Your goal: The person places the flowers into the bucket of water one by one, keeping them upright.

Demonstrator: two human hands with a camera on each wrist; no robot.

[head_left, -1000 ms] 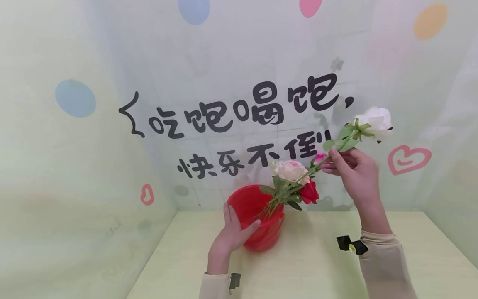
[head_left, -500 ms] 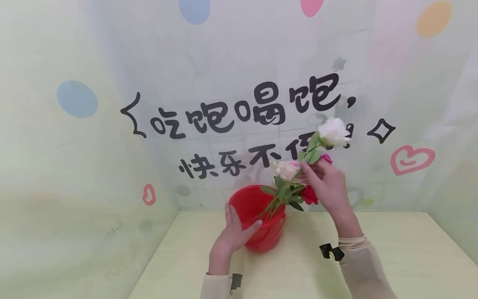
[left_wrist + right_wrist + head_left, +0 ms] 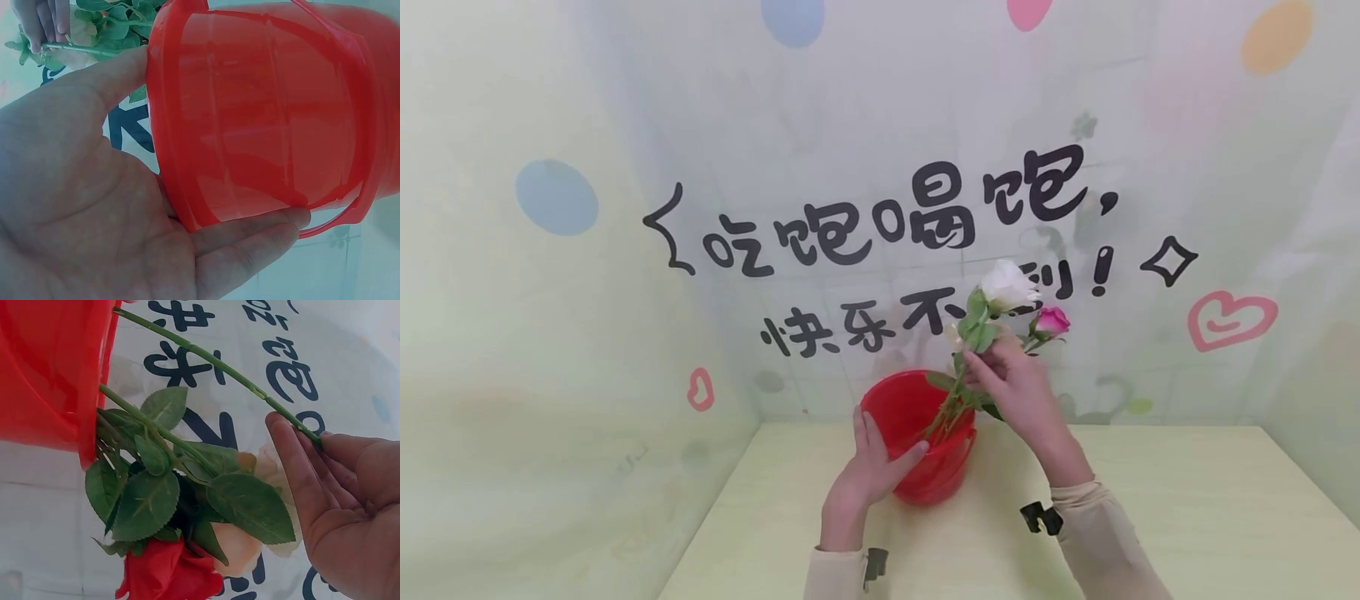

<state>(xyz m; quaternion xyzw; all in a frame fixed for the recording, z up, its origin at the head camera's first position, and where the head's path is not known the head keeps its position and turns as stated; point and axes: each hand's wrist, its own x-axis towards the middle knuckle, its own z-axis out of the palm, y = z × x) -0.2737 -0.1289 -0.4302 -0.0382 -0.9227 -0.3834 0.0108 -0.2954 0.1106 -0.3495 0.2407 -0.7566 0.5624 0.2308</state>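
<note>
In the head view, a red plastic bucket [image 3: 932,483] stands on the table, its mouth tilted toward me. My left hand [image 3: 867,471] holds it at the rim, thumb on the near edge and fingers along the left side. Between thumb and fingertips, my right hand [image 3: 1018,387] pinches the green stem of a white artificial rose [image 3: 1007,287]. The stem's lower end reaches the bucket mouth. A magenta rose [image 3: 1051,322] leans out behind that hand. The right wrist view shows a red rose [image 3: 169,573] and a peach rose [image 3: 239,551] hanging over the rim.
A pale wooden table [image 3: 775,517] lies under the bucket. Behind it rises a light wall covering [image 3: 865,108] with black lettering and coloured dots. The bucket's red handle [image 3: 340,222] hangs down along its side.
My right hand has moved left and down with the white rose, toward the bucket. It now hides the red rose and most of the peach one in the head view. My left hand stays put.
</note>
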